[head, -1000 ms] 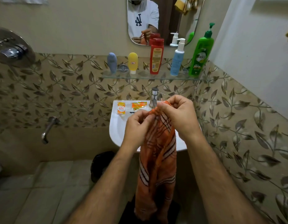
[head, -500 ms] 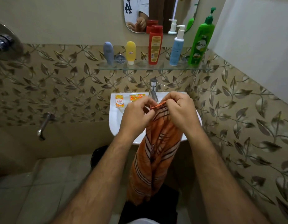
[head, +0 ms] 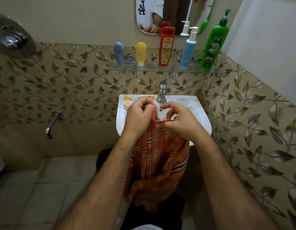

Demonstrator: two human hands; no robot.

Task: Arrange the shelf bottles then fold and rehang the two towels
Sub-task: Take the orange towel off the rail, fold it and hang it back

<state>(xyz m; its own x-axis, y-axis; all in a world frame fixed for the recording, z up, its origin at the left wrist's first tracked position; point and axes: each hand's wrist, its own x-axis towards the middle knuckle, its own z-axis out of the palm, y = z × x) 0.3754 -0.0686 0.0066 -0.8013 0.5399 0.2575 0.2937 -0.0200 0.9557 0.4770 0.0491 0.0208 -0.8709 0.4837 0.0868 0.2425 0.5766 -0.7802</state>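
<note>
An orange towel (head: 157,161) with dark and white stripes hangs in front of me over the sink. My left hand (head: 139,115) pinches its top edge at the left. My right hand (head: 180,120) pinches the same edge a little to the right, so a short stretch of hem runs between them. On the glass shelf (head: 160,69) stand a grey-blue tube (head: 118,53), a yellow tube (head: 141,53), a red bottle (head: 166,47), a light blue pump bottle (head: 188,50) and a green pump bottle (head: 213,44), all upright in a row.
The white sink (head: 200,113) with its chrome tap (head: 162,93) is right under my hands. Two orange sachets (head: 127,102) lie on its left rim. A mirror (head: 175,14) hangs above the shelf. A wall spout (head: 52,123) juts out at the left, a tiled wall stands close on the right.
My hands have drawn apart along the towel's top edge, the left one moving left. The towel hangs wider and more spread than before. The view has tilted down slightly.
</note>
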